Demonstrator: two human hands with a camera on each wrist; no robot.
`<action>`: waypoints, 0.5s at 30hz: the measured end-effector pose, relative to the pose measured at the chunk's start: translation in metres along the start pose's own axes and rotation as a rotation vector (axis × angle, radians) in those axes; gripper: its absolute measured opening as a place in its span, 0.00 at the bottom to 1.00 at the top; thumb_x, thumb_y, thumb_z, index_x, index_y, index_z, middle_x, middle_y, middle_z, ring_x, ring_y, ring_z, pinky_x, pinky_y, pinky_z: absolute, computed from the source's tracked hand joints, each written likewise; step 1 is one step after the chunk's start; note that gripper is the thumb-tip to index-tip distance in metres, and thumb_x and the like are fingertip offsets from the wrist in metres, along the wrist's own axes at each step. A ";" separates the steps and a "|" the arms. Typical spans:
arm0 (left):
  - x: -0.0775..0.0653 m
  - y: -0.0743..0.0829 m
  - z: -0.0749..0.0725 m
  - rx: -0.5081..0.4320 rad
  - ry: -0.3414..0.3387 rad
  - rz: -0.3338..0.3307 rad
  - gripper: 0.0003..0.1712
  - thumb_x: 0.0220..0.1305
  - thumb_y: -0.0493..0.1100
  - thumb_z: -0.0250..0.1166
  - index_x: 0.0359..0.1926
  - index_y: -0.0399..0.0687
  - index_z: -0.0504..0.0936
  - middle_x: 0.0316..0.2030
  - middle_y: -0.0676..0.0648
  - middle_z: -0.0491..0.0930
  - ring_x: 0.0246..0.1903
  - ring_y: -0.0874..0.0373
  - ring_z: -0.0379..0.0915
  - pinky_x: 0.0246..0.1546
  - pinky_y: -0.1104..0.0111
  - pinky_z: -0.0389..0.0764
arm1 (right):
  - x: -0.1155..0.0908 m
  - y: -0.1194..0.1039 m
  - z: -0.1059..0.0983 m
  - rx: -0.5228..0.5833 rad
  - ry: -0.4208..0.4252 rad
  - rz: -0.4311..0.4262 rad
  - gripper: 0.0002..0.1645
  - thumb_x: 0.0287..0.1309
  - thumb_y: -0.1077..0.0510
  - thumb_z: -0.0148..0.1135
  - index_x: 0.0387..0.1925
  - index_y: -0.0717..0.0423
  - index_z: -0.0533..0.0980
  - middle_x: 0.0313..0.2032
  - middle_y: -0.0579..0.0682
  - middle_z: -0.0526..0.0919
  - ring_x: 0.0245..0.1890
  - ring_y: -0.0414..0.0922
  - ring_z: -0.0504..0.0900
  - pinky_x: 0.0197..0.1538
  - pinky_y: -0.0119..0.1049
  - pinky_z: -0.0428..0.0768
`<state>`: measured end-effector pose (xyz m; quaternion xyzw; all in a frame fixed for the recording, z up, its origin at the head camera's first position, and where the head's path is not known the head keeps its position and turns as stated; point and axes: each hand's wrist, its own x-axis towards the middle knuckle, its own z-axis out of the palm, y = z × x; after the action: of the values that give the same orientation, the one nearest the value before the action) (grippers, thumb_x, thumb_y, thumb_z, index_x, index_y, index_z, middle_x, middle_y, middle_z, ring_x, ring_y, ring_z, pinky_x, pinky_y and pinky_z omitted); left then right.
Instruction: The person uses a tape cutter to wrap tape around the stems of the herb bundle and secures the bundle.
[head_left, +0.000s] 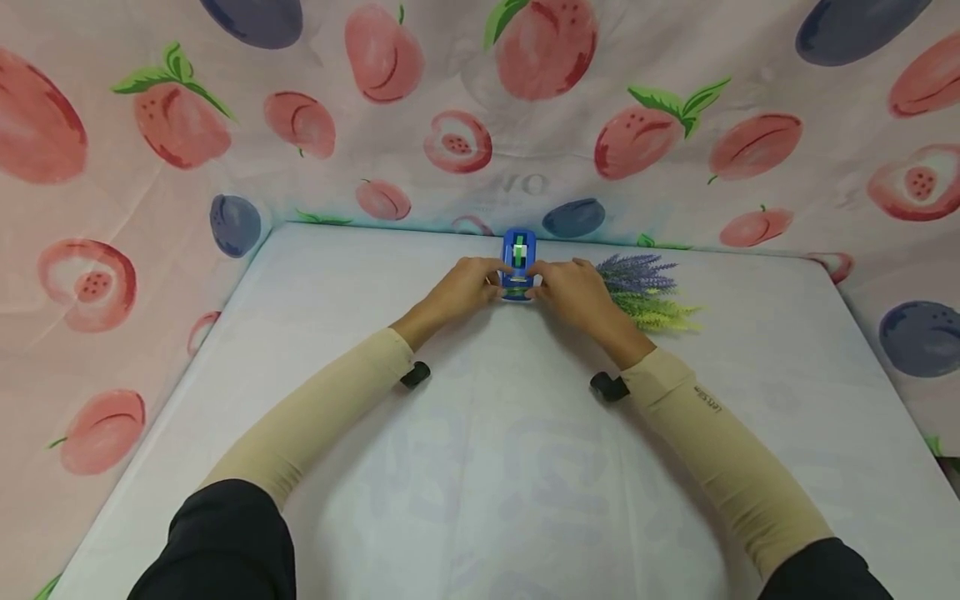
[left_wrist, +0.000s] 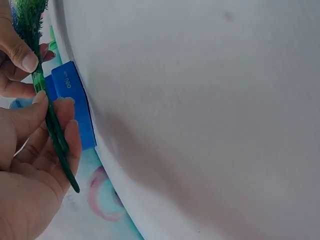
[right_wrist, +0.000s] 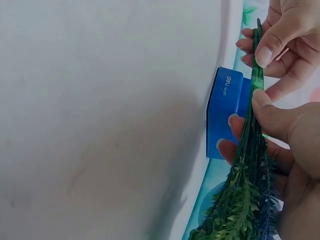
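Both hands hold a bunch of artificial flowers (head_left: pixel 648 292) by its dark green stems, over the blue tape dispenser (head_left: pixel 518 242) near the far table edge. The bunch has purple and yellow-green sprays, pointing right in the head view. My left hand (head_left: pixel 470 283) pinches the stems (left_wrist: pixel 57 132) toward their bare ends, thumb against curled fingers. Closer to the sprays, my right hand (head_left: pixel 576 292) grips the stems between thumb and fingers. Between the two thumbs a brighter green band of tape (right_wrist: pixel 257 80) lies round the stems. A green roll (head_left: pixel 519 250) sits inside the dispenser.
A white-covered table (head_left: pixel 480 467) stretches out beneath the arms. Behind it and to its sides hangs a fruit-print cloth (head_left: pixel 540 142). Small black cameras (head_left: pixel 415 374) are worn at the wrists.
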<state>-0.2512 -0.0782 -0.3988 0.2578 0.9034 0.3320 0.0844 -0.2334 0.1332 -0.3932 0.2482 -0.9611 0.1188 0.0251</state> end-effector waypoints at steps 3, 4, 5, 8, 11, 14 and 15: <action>0.001 0.000 0.001 -0.031 0.007 -0.004 0.24 0.69 0.32 0.64 0.65 0.39 0.75 0.41 0.41 0.86 0.40 0.53 0.82 0.45 0.63 0.81 | 0.001 0.001 0.000 0.016 -0.031 0.004 0.23 0.68 0.50 0.66 0.59 0.56 0.79 0.40 0.53 0.89 0.43 0.51 0.87 0.69 0.67 0.62; 0.001 0.000 0.001 -0.039 0.016 -0.007 0.24 0.69 0.31 0.63 0.64 0.38 0.74 0.39 0.41 0.86 0.39 0.53 0.82 0.44 0.63 0.81 | 0.002 0.001 -0.001 0.013 -0.040 0.008 0.24 0.67 0.50 0.66 0.60 0.56 0.78 0.40 0.53 0.89 0.44 0.51 0.87 0.70 0.67 0.61; 0.000 0.000 0.001 -0.046 0.025 -0.014 0.24 0.69 0.30 0.63 0.64 0.38 0.73 0.38 0.42 0.86 0.38 0.54 0.82 0.44 0.64 0.81 | 0.002 0.000 -0.001 0.005 -0.047 0.012 0.26 0.67 0.49 0.67 0.61 0.56 0.77 0.39 0.52 0.89 0.44 0.51 0.87 0.70 0.67 0.60; 0.000 0.001 0.000 -0.071 0.049 -0.028 0.23 0.67 0.29 0.62 0.63 0.37 0.72 0.35 0.43 0.84 0.35 0.54 0.80 0.44 0.63 0.79 | 0.001 -0.002 -0.001 -0.060 -0.044 0.008 0.30 0.63 0.48 0.71 0.62 0.57 0.75 0.38 0.53 0.88 0.44 0.53 0.86 0.71 0.64 0.61; 0.000 0.002 0.000 -0.083 0.052 -0.036 0.23 0.67 0.29 0.61 0.62 0.37 0.72 0.34 0.44 0.84 0.35 0.54 0.80 0.44 0.63 0.79 | -0.001 -0.006 -0.002 -0.137 -0.014 -0.014 0.32 0.60 0.50 0.74 0.61 0.59 0.75 0.35 0.55 0.87 0.42 0.55 0.86 0.70 0.61 0.64; 0.000 0.002 0.001 -0.087 0.053 -0.041 0.22 0.67 0.30 0.62 0.61 0.37 0.72 0.35 0.44 0.85 0.36 0.54 0.81 0.45 0.63 0.80 | -0.004 -0.007 -0.001 -0.183 0.025 -0.043 0.29 0.59 0.53 0.74 0.59 0.61 0.76 0.31 0.56 0.86 0.38 0.56 0.86 0.69 0.59 0.68; 0.000 0.002 0.001 -0.089 0.056 -0.041 0.21 0.68 0.30 0.63 0.60 0.37 0.73 0.35 0.44 0.86 0.37 0.54 0.82 0.45 0.63 0.80 | -0.006 -0.007 -0.001 -0.189 0.037 -0.049 0.29 0.60 0.53 0.74 0.58 0.61 0.76 0.29 0.56 0.85 0.36 0.55 0.86 0.68 0.58 0.69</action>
<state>-0.2499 -0.0768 -0.3983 0.2259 0.8948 0.3773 0.0773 -0.2250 0.1299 -0.3911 0.2661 -0.9610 0.0313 0.0691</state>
